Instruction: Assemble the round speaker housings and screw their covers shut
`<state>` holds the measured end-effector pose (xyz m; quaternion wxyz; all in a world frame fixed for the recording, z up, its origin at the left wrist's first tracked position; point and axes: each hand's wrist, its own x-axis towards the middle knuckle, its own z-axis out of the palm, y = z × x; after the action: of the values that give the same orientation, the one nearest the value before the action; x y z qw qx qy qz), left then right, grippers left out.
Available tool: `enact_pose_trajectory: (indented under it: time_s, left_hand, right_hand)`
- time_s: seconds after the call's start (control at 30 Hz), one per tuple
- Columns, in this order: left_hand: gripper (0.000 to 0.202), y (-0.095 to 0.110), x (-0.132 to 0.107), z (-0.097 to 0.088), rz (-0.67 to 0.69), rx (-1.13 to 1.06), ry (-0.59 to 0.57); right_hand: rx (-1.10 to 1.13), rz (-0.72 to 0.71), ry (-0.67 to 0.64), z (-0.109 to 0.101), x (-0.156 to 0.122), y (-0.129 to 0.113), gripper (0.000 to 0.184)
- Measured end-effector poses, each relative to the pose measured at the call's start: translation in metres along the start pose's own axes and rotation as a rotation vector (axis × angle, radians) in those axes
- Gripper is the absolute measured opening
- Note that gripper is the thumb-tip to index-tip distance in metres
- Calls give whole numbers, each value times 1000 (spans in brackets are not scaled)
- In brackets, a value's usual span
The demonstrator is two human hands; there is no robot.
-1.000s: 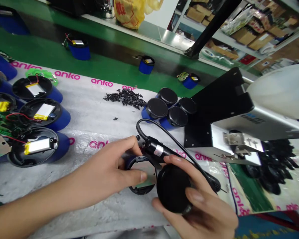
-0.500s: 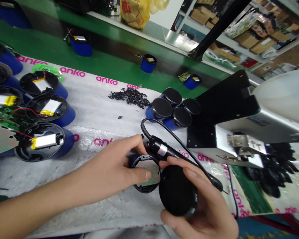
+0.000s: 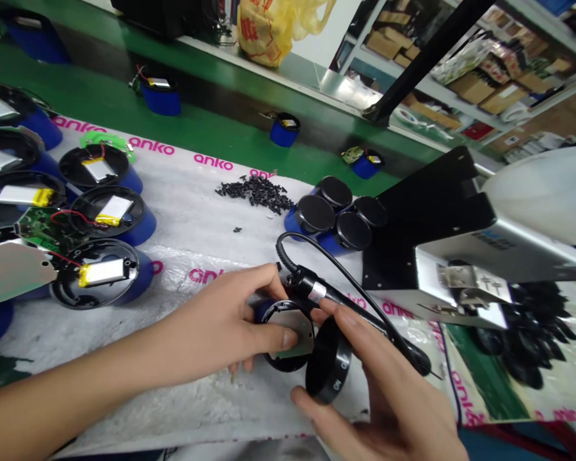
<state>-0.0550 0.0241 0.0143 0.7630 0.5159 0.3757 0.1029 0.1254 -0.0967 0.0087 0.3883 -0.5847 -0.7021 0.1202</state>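
One round blue plastic housing with a black rim (image 3: 262, 312) sits in the curled left hand (image 3: 235, 314), whose thumb rests on the flat grey-green plate (image 3: 303, 334) in its open top. At the housing's four o'clock, the half-open right hand (image 3: 384, 384) grips a tilted round black cap lettered ON (image 3: 330, 366) with fingers and thumb; whether cap and housing touch, I cannot tell. One black cylindrical electric screwdriver (image 3: 333, 294) lies at two o'clock. Farther away, tiny black pieces (image 3: 256, 192) lie heaped just short of twelve, four black-lidded blue canisters (image 3: 315, 214) stand at one, and open blue canisters with white batteries (image 3: 144, 278) at ten.
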Motion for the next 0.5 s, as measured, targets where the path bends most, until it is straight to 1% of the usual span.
enact_pose_trajectory:
  time_s: [0.13,0.27,0.4,0.5]
  left_hand:
    - [25,-1,0,-2,4,11,-21]
    - [25,-1,-1,-4,18,-6,-25]
    - [24,-1,-1,-3,17,0,-21]
    - [24,-1,-2,-2,27,12,-10]
  right_hand:
    - [23,97,146,12,-8,-4,67]
    - [47,108,203,19,-12,-4,67]
    - [47,143,211,21,-14,-5,66]
    - [-7,120,140,18,-11,-7,67]
